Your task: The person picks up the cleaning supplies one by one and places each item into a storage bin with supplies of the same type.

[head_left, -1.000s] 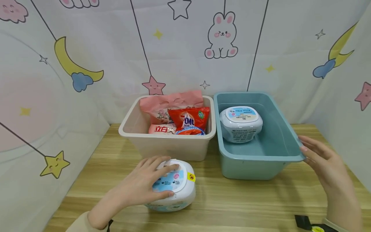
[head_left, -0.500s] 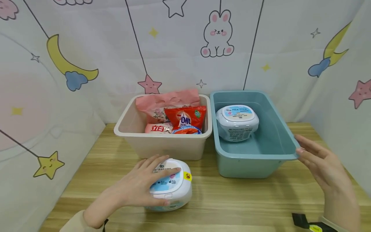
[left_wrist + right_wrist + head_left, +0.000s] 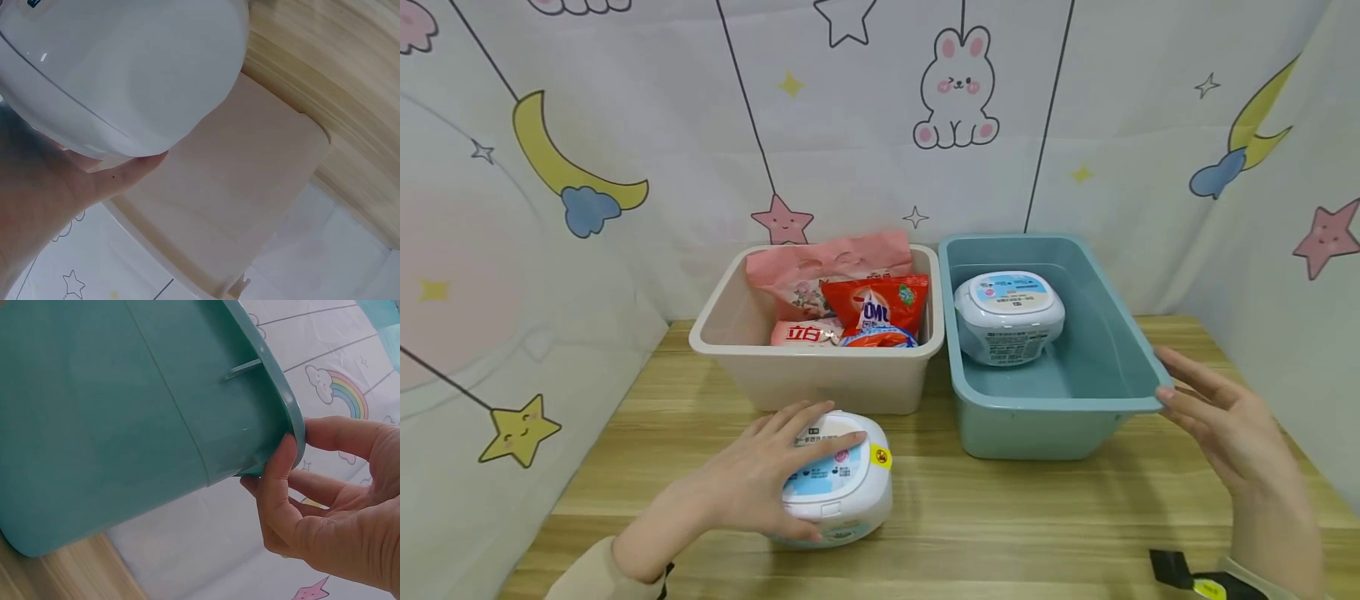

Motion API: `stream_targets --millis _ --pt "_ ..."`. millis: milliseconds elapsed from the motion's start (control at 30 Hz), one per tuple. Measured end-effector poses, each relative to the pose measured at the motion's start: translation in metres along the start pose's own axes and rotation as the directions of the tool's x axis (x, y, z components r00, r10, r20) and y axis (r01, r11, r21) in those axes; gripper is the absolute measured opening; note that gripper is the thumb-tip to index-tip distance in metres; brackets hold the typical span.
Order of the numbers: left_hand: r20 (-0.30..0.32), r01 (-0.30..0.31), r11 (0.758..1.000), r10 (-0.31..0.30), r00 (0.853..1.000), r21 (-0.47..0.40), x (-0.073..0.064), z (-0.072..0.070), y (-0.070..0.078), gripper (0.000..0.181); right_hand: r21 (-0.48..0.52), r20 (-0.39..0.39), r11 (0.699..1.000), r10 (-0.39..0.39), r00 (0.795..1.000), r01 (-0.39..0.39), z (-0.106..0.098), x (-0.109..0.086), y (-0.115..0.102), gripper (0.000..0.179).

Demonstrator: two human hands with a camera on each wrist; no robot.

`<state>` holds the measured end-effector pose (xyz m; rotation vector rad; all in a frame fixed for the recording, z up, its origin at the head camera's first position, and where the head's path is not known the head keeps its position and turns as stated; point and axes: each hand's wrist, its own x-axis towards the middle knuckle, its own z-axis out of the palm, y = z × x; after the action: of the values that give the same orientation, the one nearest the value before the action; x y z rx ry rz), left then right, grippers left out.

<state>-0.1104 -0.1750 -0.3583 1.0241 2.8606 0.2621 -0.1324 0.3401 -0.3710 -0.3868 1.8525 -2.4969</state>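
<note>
White tub [image 3: 848, 477]: just in front of the beige bin [image 3: 827, 379], lid up; whether its base bears on the tabletop [image 3: 1000, 521] cannot be made out.
Left hand [image 3: 760, 483]: spread wide over the tub, fingers across the lid and far side, thumb bent down the near side, holding it.
Right hand [image 3: 1236, 429]: nearly closed, thumb and fingers lightly pinching the rim of the teal bin [image 3: 1033, 432] near its front right corner.
Tub and rim work: this looks like the gripping step, one hand securing the tub while the other steadies the bin.
Call on the left hand: a firm hold on both sides would be needed for any lift, with height enough to clear the teal rim if it goes there.
Teal bin: a second tub [image 3: 1009, 323] stands in its left part, with bare floor beside it.
Beige bin: beside the teal one, holding a pink bag [image 3: 835, 260], a red packet [image 3: 880, 302] and a pink-and-white packet [image 3: 803, 333].
Curtain [image 3: 850, 125]: printed cloth behind everything.
</note>
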Motion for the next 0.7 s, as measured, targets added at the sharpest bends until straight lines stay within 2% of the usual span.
stream_targets --millis 333,700 --pt "0.041 0.006 1.000 -0.005 0.999 -0.017 0.0034 -0.0034 -0.0020 0.100 0.009 -0.016 1.000 0.000 1.000 0.000 0.0024 0.0014 -0.0004 0.051" --pt "0.052 0.017 1.000 -0.016 0.999 -0.019 0.0043 -0.0017 -0.0029 0.097 0.018 -0.019 1.000 -0.006 1.000 0.007 0.0028 0.0011 0.0006 0.051"
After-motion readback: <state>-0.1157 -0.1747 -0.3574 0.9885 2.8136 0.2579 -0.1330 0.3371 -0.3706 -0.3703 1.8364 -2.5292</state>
